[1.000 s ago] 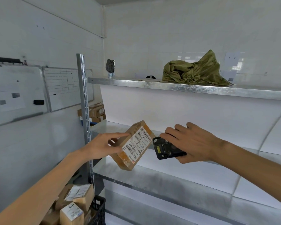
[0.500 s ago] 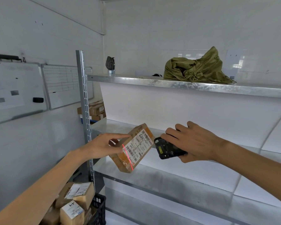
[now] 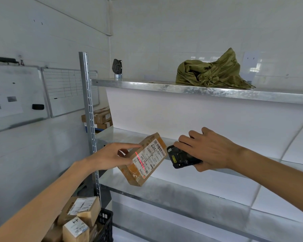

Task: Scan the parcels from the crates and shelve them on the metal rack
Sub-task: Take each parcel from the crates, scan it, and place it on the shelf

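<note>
Parcel point(image 3: 143, 158) tilting in air before front edge of middle shelf point(image 3: 129, 137) of metal rack point(image 3: 87, 119), label facing up-right, red scan line crossing barcode. Left hand point(image 3: 112, 157) gripping parcel's left side, index finger lying along top edge. Right hand point(image 3: 206, 151) clasping black scanner point(image 3: 181, 158), pointing it at label, just beside parcel. Crate point(image 3: 105, 222) sitting bottom left, holding more parcels point(image 3: 82, 212). Green sack point(image 3: 212, 72) lying on top shelf.

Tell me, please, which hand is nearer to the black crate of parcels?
Left. The left hand holds the parcel up above the black crate; the right hand, gripping the scanner, is farther right.
</note>
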`<state>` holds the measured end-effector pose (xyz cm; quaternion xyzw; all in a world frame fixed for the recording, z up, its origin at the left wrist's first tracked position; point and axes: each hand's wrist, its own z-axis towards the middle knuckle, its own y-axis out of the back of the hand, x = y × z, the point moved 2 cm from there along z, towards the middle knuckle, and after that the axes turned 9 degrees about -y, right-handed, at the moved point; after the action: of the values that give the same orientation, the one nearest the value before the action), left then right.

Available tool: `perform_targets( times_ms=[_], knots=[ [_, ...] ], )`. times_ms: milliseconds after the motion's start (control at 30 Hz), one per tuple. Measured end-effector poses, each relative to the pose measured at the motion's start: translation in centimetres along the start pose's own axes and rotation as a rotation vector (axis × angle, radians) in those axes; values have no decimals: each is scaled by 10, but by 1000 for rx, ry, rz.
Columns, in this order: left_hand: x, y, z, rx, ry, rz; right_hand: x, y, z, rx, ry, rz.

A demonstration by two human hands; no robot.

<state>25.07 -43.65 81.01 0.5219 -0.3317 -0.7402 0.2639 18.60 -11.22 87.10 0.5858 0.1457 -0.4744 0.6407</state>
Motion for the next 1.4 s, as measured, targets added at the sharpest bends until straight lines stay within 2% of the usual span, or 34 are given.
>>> perform_targets(
  times_ms=[333,500,767,900,1267,1400],
  knots=[
    [7,-2,4,-3,11,-3,4,-23,4,136,-71,-10],
    [15,-1,4,-11,8,-18,8,-31,2,209,-115,137],
    [43,6,-2,-26,31,-112,27,-49,14,406,-283,361],
    [62,16,-6,-23,49,-130,40,-58,31,493,-279,379],
    [123,27,13,-143,75,-173,77,-79,104,288,-338,468],
    [156,31,39,-201,130,-192,80,-106,137,239,-376,631]
  ],
)
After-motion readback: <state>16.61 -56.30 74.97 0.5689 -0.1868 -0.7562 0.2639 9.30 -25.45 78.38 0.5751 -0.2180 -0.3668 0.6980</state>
